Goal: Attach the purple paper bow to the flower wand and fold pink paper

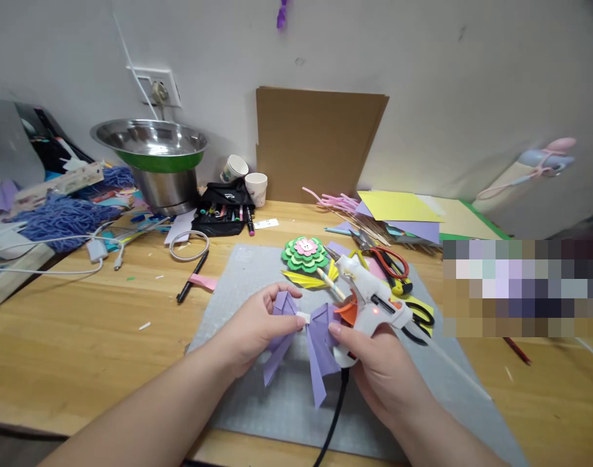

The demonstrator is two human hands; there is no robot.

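My left hand (252, 327) pinches the left side of a folded purple paper bow (316, 350) held just above the grey cutting mat (257, 285). My right hand (374, 363) grips a white hot glue gun (374, 298) by its handle, while its thumb also presses on the right side of the bow. The gun's nozzle points up and left, and its black cord (333, 415) hangs toward the table's front edge. A white band (302, 318) wraps the bow's middle. A green layered paper flower (305, 254) lies on the mat behind the bow.
Red-handled scissors (391, 259) and black scissors (418, 321) lie right of the gun. Coloured paper sheets (398, 207), a cardboard sheet (316, 143), a steel bowl (150, 139), two paper cups (256, 188), a marker case (223, 211), a black pen (192, 275) and cables (58, 243) crowd the wooden table (82, 337).
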